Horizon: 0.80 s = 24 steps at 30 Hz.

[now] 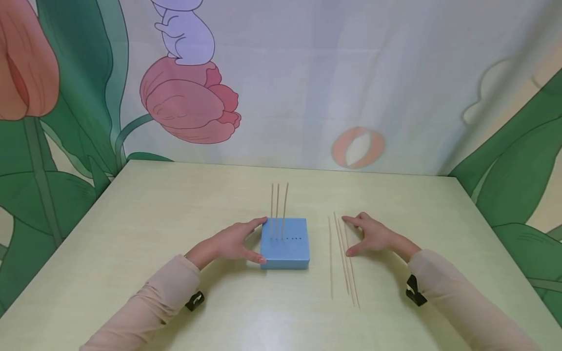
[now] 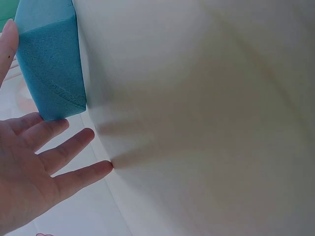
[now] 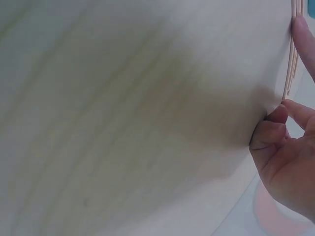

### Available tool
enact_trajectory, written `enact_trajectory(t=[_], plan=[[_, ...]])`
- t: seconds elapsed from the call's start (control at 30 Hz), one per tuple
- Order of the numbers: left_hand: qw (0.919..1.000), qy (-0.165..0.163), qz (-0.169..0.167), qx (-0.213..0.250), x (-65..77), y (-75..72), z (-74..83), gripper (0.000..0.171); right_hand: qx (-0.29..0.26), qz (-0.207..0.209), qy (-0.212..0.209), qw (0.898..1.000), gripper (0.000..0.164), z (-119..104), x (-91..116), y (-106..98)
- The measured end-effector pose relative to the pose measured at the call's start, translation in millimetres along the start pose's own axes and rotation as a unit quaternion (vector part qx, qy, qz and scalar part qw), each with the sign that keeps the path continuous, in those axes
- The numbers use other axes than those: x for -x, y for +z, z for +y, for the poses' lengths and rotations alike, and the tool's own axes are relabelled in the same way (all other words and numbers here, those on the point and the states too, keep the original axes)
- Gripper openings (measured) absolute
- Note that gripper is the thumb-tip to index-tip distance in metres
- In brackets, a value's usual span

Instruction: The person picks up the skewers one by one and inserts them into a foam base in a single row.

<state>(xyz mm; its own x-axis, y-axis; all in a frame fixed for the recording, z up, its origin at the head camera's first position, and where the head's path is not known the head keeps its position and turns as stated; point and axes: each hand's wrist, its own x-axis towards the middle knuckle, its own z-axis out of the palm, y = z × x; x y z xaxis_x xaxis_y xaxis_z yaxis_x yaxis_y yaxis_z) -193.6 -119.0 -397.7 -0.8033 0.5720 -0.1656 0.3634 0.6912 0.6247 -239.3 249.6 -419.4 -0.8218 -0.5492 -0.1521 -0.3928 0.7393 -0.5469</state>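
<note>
A light blue block (image 1: pixel 285 253) sits mid-table with three thin wooden sticks (image 1: pixel 277 209) upright in its row of small holes; several holes to their right hold nothing. My left hand (image 1: pixel 233 240) holds the block at its left side, thumb at the near corner and index finger at the far one. The left wrist view shows the block (image 2: pixel 54 69) between the thumb and the first fingers, the other fingers spread. Several loose sticks (image 1: pixel 341 258) lie right of the block. Thumb and index fingertip of my right hand (image 1: pixel 373 235) touch the rightmost stick; its other fingers are curled under.
Everything lies on a pale wood-grain table (image 1: pixel 197 195). Behind it hangs a curtain (image 1: pixel 395 87) printed with tulips and a white animal. A black wrist strap (image 1: pixel 414 291) shows under the right sleeve, another under the left.
</note>
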Motion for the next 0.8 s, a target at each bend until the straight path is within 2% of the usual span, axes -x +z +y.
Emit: enact_trajectory(t=[0.27, 0.47, 0.57, 0.7, 0.8], plan=[[1.0, 0.0, -0.001, 0.002, 0.5, -0.9, -0.2, 0.102, -0.008, 0.006, 0.004, 1.0, 0.088, -0.7, 0.9, -0.9], [1.0, 0.002, -0.002, 0.0, 0.0, 0.0, -1.6, 0.102, -0.052, 0.01, 0.001, 0.999, 0.078, 1.4, 1.2, -0.8], [1.0, 0.003, 0.0, -0.002, 0.1, 0.2, -2.1, 0.102, -0.066, 0.014, -0.001, 0.998, 0.078, 1.3, 2.9, -0.6], [1.0, 0.007, 0.003, -0.004, 0.6, -0.1, -1.4, 0.102, -0.043, 0.022, -0.002, 0.999, 0.088, 0.3, 5.0, -2.0], [0.9999, 0.011, 0.003, -0.001, 0.2, 0.2, -0.1, 0.102, -0.005, 0.018, 0.001, 1.0, 0.089, 0.8, 5.7, -2.7]])
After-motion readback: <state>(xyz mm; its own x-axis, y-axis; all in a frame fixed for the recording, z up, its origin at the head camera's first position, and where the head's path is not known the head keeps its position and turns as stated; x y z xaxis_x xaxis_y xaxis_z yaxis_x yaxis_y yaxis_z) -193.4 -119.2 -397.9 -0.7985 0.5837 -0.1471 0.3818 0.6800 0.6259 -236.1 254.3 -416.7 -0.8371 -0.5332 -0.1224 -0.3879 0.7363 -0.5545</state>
